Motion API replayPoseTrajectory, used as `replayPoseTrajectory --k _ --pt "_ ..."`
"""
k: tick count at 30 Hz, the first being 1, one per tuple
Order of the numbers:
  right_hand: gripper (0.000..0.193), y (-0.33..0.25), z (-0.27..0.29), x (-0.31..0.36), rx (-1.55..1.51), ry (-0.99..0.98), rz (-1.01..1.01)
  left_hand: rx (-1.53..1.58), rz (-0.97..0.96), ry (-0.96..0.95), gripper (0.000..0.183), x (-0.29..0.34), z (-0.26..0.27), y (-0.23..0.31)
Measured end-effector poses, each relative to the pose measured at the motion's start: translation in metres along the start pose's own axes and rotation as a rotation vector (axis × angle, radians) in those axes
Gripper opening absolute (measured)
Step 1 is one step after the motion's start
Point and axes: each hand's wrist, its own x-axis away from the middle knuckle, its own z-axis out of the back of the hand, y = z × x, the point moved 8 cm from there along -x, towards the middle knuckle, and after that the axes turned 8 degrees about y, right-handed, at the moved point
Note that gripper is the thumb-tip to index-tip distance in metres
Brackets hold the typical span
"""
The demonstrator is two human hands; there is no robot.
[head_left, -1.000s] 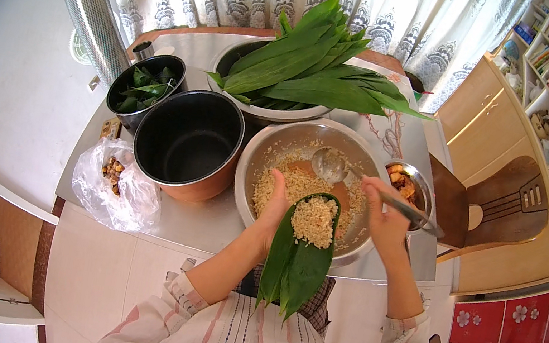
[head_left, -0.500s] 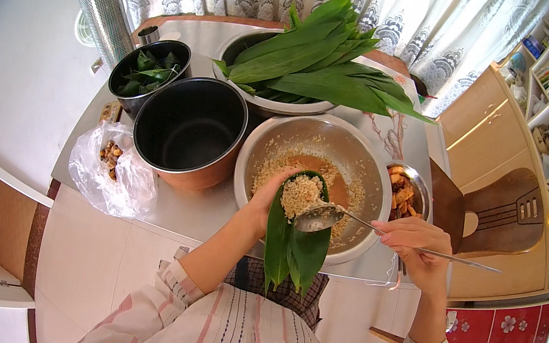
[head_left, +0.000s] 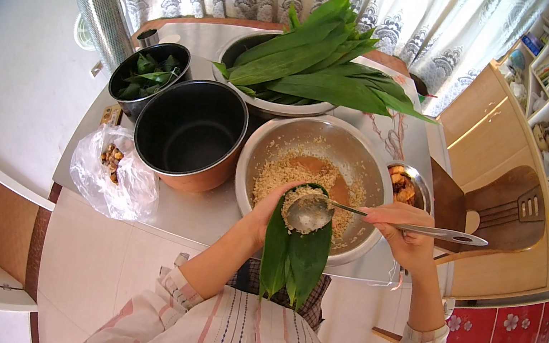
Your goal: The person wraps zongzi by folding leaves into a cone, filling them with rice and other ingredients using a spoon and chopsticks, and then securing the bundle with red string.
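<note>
My left hand (head_left: 265,215) is wrapped round green leaves (head_left: 296,259) folded into a cone, whose long ends hang over the table's front edge. Rice fills the cone's mouth and shows round the rim of a metal spoon (head_left: 310,213) resting on it. The spoon's long handle is gripped by my right hand (head_left: 400,235), which is closed on it near the middle. Beneath both hands stands a wide steel bowl (head_left: 373,181) with wet rice grains (head_left: 282,171) and brownish liquid. A small metal bowl (head_left: 425,184) of browned chunks sits just beyond my right hand.
Behind the rice, a large basin (head_left: 236,45) is heaped with long leaves (head_left: 307,61). To the left stand a black-lined pot (head_left: 191,128), a smaller pot (head_left: 127,103) holding leaf-wrapped parcels, and a plastic bag (head_left: 89,170) with small brown pieces. A wooden chair (head_left: 511,211) is at the right.
The spoon has moved left and turned its bowl onto the rice in the leaf cone, covering most of it. My right hand has shifted slightly left.
</note>
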Motion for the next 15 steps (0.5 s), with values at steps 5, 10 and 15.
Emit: replayPoseTrajectory --k 5,10,15 --pt "0.010 0.002 -0.004 0.005 -0.070 0.115 0.009 0.011 -0.119 -0.033 0.033 0.003 -0.002 0.010" --pt "0.016 -0.024 -0.006 0.011 0.080 0.150 0.115 0.065 -0.232 0.073 0.034 0.002 0.009 0.022" --pt "0.022 -0.049 -0.031 0.013 0.226 0.004 0.274 0.068 -0.238 0.040 0.033 -0.002 0.009 0.024"
